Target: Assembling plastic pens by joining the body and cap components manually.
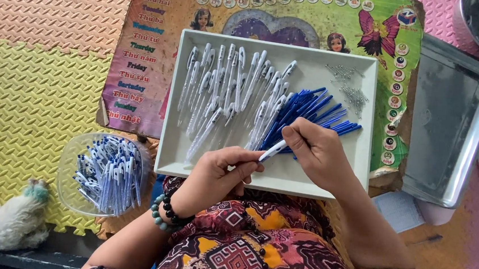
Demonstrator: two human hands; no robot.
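White-and-blue pen, held between both hands over the near edge of the white tray. Long axis tilted, white end low toward the left hand, blue end up and right under the right hand. Left fingers pinched on the white tip; right fingers closed round the blue part (exact grip partly hidden). Just beyond the right hand, the fan of blue barrels; to their left, white pen shells. Springs in the far right corner, well apart. Clear tub of finished pens beside the left wrist.
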